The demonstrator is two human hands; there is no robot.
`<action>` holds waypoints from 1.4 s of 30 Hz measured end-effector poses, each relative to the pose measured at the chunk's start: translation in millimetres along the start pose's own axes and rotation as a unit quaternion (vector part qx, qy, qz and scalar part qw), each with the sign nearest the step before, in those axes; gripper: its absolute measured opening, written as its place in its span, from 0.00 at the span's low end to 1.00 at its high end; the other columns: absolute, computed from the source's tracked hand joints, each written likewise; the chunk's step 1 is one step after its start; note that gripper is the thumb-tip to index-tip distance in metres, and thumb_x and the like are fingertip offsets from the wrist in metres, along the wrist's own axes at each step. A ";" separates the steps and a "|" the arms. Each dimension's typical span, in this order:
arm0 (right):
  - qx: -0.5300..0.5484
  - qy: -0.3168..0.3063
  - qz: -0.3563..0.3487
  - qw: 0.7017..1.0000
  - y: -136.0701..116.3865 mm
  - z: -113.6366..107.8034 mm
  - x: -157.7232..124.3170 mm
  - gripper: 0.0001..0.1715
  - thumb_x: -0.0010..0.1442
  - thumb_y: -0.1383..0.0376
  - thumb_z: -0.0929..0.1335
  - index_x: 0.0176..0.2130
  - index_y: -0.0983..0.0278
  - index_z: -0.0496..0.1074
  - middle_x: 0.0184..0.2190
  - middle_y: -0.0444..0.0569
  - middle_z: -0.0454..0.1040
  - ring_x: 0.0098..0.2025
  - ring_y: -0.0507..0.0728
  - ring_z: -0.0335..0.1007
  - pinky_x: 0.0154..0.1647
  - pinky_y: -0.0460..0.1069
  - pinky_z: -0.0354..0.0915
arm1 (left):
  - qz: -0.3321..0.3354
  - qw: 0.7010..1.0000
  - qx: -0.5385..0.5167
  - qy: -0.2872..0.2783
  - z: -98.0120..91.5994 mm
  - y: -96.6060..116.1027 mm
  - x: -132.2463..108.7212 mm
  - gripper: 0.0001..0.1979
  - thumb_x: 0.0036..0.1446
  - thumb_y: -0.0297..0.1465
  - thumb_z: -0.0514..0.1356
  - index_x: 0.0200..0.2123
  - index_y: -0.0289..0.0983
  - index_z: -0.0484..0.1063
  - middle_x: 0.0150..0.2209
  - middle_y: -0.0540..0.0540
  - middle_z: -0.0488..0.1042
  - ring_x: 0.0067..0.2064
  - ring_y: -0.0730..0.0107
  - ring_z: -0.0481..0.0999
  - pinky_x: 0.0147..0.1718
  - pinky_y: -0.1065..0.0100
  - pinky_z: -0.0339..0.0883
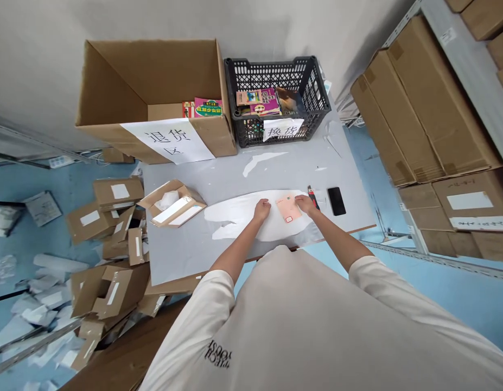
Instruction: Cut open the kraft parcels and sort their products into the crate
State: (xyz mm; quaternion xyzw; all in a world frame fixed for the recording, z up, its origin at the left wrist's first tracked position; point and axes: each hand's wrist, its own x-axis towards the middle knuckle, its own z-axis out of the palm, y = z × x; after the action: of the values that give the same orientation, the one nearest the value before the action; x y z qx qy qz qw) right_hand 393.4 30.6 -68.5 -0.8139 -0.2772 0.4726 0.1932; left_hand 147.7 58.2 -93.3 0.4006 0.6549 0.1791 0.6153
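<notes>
A small pink card-like packet (pixel 288 209) lies on a white plastic mailer bag (pixel 251 220) spread over the grey table (pixel 235 174). My right hand (pixel 305 203) is closed on the packet's right edge. Curled into a loose fist, my left hand (pixel 261 209) rests on the white bag just left of the packet. What, if anything, the left fingers pinch is too small to make out.
A black phone (pixel 336 200) and a red-handled cutter (pixel 313 197) lie right of my hands. An opened small carton (pixel 172 205) sits at the table's left. A big cardboard box (pixel 153 98) and a black crate (pixel 275 100) with books stand at the back. Cartons litter the floor at left; shelves with boxes stand at right.
</notes>
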 end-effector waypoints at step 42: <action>0.073 -0.097 0.026 0.992 43.4 -10.7 3.5 0.23 0.61 0.58 0.71 0.55 0.60 0.81 0.57 0.54 0.83 0.56 0.61 0.79 0.58 0.53 0.73 | 0.092 0.992 0.085 0.000 58.3 -27.3 -43.3 0.19 0.59 0.23 0.62 0.53 0.42 0.78 0.58 0.41 0.83 0.62 0.51 0.80 0.66 0.53 0.72</action>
State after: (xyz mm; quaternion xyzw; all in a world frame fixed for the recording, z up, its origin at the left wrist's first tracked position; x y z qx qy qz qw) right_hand 415.9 -1.2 -90.7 -0.7550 -0.2378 0.5732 0.2118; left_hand 191.4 -5.9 -94.9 0.5099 0.6286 0.1782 0.5596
